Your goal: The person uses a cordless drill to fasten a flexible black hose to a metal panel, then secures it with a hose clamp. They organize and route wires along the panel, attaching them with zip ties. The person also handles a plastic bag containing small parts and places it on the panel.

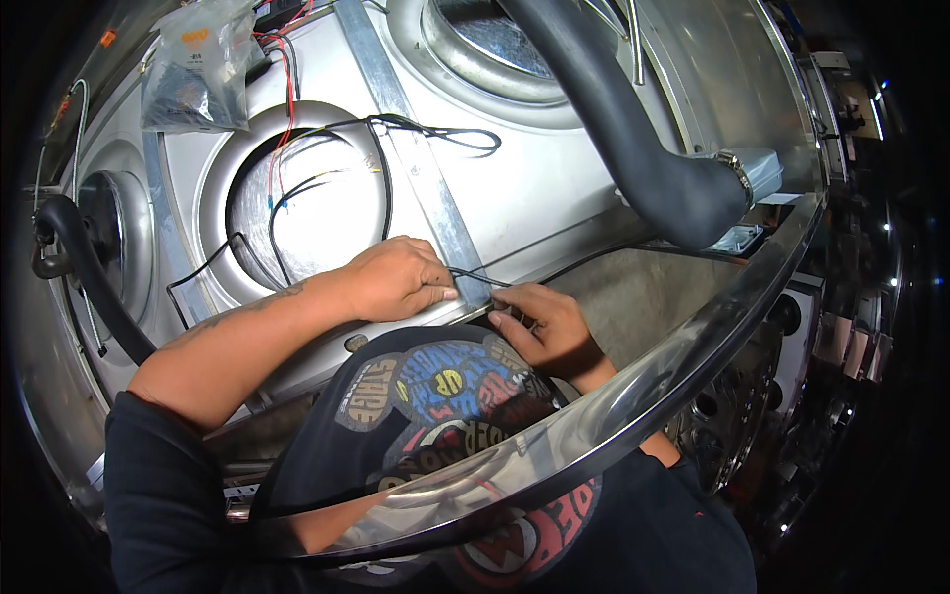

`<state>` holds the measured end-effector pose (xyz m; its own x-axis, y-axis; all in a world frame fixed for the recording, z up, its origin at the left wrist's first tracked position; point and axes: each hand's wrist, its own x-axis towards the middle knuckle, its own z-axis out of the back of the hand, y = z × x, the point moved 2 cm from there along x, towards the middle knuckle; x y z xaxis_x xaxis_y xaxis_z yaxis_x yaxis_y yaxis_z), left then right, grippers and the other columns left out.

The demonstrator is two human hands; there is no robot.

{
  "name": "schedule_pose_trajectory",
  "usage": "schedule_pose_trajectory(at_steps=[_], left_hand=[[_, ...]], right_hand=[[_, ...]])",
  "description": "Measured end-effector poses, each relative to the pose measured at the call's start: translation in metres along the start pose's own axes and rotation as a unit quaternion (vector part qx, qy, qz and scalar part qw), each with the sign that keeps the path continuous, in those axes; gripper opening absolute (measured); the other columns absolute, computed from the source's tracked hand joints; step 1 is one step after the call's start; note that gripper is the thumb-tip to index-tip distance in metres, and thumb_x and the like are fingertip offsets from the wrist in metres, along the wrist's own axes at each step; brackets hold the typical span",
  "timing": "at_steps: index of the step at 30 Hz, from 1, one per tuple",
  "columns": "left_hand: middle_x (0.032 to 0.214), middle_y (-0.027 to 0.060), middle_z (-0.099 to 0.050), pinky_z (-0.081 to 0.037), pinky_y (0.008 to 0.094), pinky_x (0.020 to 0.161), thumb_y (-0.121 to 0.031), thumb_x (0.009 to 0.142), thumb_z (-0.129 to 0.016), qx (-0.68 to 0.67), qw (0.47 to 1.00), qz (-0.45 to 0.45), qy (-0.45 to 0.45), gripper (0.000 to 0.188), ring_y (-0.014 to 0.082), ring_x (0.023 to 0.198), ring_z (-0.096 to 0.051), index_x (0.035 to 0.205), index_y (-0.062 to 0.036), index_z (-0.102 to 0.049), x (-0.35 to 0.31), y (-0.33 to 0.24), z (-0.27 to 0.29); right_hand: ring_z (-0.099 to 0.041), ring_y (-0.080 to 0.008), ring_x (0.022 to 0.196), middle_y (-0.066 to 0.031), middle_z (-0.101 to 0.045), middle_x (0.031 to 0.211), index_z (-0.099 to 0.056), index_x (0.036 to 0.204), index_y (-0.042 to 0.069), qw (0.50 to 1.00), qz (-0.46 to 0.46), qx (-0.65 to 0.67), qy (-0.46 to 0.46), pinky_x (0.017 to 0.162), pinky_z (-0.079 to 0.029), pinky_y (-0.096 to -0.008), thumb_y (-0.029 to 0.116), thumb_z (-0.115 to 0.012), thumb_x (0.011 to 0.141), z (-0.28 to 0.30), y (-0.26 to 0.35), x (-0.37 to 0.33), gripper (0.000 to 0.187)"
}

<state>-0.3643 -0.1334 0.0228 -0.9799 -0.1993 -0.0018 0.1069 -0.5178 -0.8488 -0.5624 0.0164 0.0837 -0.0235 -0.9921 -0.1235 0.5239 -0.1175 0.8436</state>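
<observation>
A thin black cable point(482, 278) stretches between my two hands, just above the near edge of the pale metal panel point(435, 247). My left hand point(404, 280) is closed, fingers curled under, with the cable coming out by its thumb and forefinger. To its right, my right hand point(544, 325) pinches the cable between thumb and fingertips. A flat metal strip point(421, 168) crosses the panel beneath the cable. Beyond my left hand, loose wires point(287, 193) with bare or coloured ends lie over a large round opening point(213, 213). A looped black cable point(465, 139) rests across the strip.
A thick black hose point(633, 129) bends down at the right to a clamp point(734, 173). A clear plastic bag point(198, 74) sits at the far left. A curved shiny metal rim point(594, 426) passes in front of my right forearm. Another black hose point(94, 272) stands at left.
</observation>
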Motion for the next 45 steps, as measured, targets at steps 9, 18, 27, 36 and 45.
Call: schedule_pose_trajectory(at_steps=[9,18,27,36,45], left_hand=[[0.091,0.0014,-0.075,-0.047,0.0393,0.082,-0.023,0.092,-0.073,0.115,0.993,0.0,-0.027,0.015,0.0218,0.091,-0.064,0.093,-0.0085,-0.077,-0.011,0.003,-0.017],[0.094,0.0161,-0.074,-0.057,0.0432,0.081,-0.02,0.093,-0.072,-0.005,0.999,0.036,0.003,0.02,0.0371,0.088,-0.07,0.095,-0.0002,-0.075,-0.007,-0.011,-0.014],[0.093,0.0173,-0.071,-0.055,0.0471,0.082,-0.021,0.095,-0.067,0.067,0.997,0.012,0.032,0.022,0.0396,0.09,-0.069,0.092,0.0002,-0.072,-0.01,0.0,-0.013],[0.087,0.0191,-0.069,-0.054,0.0479,0.08,-0.02,0.094,-0.069,0.093,0.995,-0.022,0.026,0.02,0.0408,0.087,-0.067,0.09,0.0,-0.071,-0.009,0.001,-0.012],[0.106,0.0183,-0.07,-0.055,0.0427,0.084,-0.031,0.089,-0.077,-0.087,0.996,0.011,-0.032,0.036,0.0391,0.09,-0.068,0.101,0.0002,-0.064,-0.018,0.004,0.03]], right_hand=[[-0.069,-0.0249,0.073,-0.0169,-0.073,0.091,-0.073,0.111,-0.004,0.998,-0.047,0.007,-0.038,0.065,-0.053,-0.0326,0.01,-0.077,0.087,-0.015,-0.02,-0.024,0.028],[-0.067,-0.0283,0.091,-0.0102,-0.07,0.099,-0.071,0.102,0.004,0.928,0.206,-0.267,-0.159,0.086,-0.049,-0.0441,0.006,-0.077,0.08,-0.017,0.004,0.004,0.023],[-0.069,-0.0288,0.094,-0.0108,-0.072,0.099,-0.071,0.1,0.004,0.917,0.195,-0.263,-0.226,0.087,-0.049,-0.0437,0.003,-0.074,0.079,-0.008,0.013,-0.004,0.021],[-0.068,-0.0291,0.079,-0.0081,-0.068,0.077,-0.07,0.091,0.009,0.873,0.039,-0.485,-0.013,0.097,-0.044,-0.0505,0.015,-0.07,0.087,-0.045,-0.012,0.019,0.008],[-0.068,-0.039,0.107,-0.0219,-0.069,0.119,-0.068,0.122,-0.001,0.94,0.144,-0.232,-0.203,0.105,-0.047,-0.0555,0.007,-0.072,0.084,-0.049,0.018,-0.014,0.039]])
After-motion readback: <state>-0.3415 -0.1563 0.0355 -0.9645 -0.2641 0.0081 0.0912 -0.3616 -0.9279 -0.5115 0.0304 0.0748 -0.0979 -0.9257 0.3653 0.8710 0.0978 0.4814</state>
